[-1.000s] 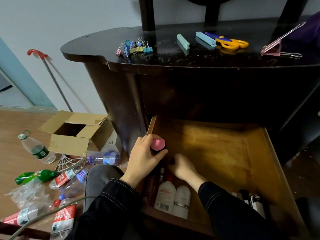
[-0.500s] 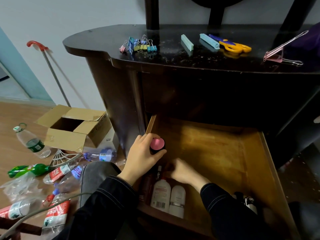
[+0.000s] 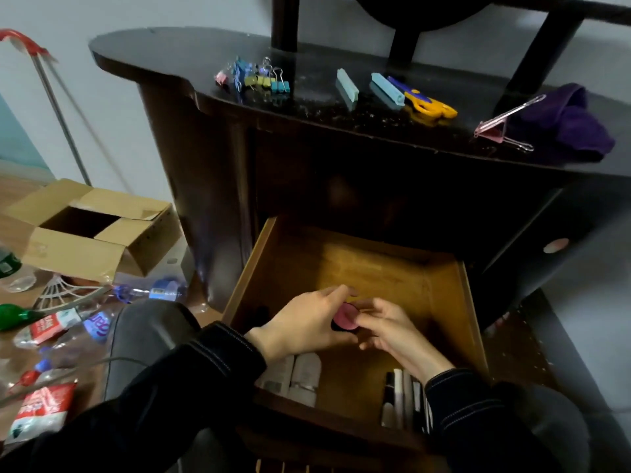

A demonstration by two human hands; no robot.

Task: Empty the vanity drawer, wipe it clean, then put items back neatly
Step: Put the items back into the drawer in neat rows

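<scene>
Head view, the only one on my feed: the drawer (image 3: 444, 302) is pulled out under the vanity top (image 3: 164, 52). Both hands meet over its middle, clamped on one small jar (image 3: 344, 315) with a pink lid. The left hand (image 3: 304, 324) wraps the jar from the left and the right hand (image 3: 389, 331) pinches it from the right. The picture is smeared, so I cannot tell whether the lid is being turned or only steadied.

The jar is held clear above the drawer floor, between the two palms, lid tilted up towards the camera. I read the two-handed hold as a check of the lid, or as lining the jar up for a spot.

Below the left wrist, white bottles (image 3: 302, 377) lie side by side against the front wall. Dark sticks (image 3: 403, 397) are lined up beside the right cuff. That tidy row and the bare boards behind it suggest the putting-back stage.

A purple cloth (image 3: 573, 121) lies on the top, probably parked after wiping, with clips (image 3: 259, 78) and scissors (image 3: 428, 104) waiting their turn.
</scene>
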